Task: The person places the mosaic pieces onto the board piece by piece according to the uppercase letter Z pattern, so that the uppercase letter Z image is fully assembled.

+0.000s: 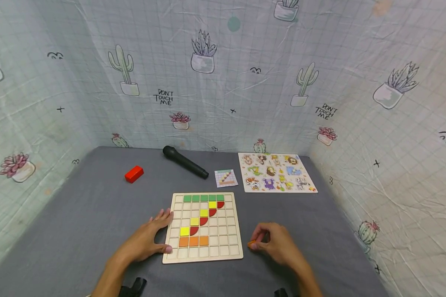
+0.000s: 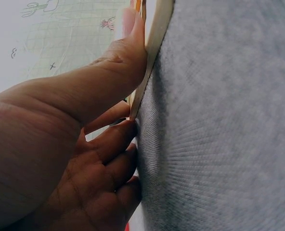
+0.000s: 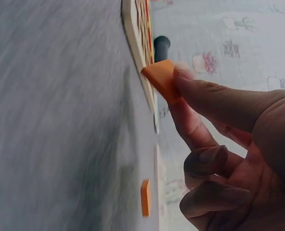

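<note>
A square wooden grid board point(image 1: 223, 231) lies in the middle of the table. Set in its cells are a row of green tiles point(image 1: 203, 198), a diagonal of yellow squares point(image 1: 195, 222) beside red quarter-round tiles point(image 1: 204, 221), and a row of three orange tiles point(image 1: 194, 241). My left hand point(image 1: 148, 237) rests at the board's left edge, fingers spread, the thumb point(image 2: 125, 53) at the near corner. Right of the board, my right hand point(image 1: 276, 243) pinches an orange tile point(image 3: 162, 81) between thumb and forefinger. Another orange tile point(image 3: 146, 198) lies on the table near that hand.
Behind the board lie a black microphone point(image 1: 186, 162) and a small pattern card point(image 1: 226, 178). An animal picture board point(image 1: 276, 173) is at the back right, a red block point(image 1: 134, 174) at the back left. A printed cloth point(image 1: 230, 82) hangs around the table.
</note>
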Action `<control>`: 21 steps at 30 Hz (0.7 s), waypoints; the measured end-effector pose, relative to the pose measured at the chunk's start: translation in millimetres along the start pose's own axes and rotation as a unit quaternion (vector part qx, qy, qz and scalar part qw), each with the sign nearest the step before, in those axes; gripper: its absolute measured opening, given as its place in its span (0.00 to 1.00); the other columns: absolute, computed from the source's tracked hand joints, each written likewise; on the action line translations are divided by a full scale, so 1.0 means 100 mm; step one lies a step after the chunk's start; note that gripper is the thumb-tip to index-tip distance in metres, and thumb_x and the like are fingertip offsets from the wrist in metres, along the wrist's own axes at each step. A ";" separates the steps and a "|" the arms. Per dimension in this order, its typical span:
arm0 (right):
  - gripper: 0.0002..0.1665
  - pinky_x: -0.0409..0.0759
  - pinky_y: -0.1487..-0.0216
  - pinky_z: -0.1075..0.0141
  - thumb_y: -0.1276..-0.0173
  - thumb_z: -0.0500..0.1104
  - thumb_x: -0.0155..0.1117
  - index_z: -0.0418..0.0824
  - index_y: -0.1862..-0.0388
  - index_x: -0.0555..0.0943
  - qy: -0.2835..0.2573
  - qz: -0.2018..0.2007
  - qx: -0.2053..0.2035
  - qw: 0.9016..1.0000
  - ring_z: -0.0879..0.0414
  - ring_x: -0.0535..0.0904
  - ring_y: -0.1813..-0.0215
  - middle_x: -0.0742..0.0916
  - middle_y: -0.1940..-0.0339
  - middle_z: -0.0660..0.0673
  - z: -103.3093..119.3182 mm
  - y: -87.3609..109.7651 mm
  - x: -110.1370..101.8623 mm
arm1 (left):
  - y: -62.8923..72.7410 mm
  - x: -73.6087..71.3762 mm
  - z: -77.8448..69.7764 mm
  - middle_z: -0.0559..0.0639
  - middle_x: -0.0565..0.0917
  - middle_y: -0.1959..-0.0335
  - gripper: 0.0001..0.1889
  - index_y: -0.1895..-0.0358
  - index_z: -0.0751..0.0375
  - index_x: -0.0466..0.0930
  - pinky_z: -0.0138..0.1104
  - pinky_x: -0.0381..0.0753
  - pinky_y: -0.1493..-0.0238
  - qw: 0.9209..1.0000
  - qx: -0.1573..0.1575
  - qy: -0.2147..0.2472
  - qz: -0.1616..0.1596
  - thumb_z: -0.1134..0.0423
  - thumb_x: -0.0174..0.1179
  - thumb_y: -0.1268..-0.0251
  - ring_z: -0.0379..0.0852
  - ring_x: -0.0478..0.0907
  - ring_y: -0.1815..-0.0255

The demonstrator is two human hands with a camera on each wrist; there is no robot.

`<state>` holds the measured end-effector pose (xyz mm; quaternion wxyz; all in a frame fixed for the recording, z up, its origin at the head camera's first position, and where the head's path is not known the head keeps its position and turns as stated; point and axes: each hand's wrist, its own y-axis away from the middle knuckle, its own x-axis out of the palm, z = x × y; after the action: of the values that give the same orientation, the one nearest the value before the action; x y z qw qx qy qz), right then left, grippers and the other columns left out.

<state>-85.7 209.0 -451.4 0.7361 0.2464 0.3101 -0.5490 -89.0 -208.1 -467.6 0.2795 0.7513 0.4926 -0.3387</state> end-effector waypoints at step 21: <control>0.13 0.72 0.68 0.70 0.41 0.46 0.85 0.55 0.74 0.85 0.006 0.038 -0.029 0.999 0.65 0.76 0.71 0.84 0.77 0.61 0.54 -0.39 0.46 | 0.01 0.00 -0.01 0.64 0.60 0.15 0.59 0.18 0.65 0.63 0.66 0.53 0.16 1.000 -0.003 0.001 -0.002 0.50 0.84 0.54 0.69 0.52 0.13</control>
<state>-104.1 130.3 -448.5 0.7613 0.2393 0.3206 -0.5103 -87.8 -207.8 -466.6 0.2802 0.7502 0.4952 -0.3369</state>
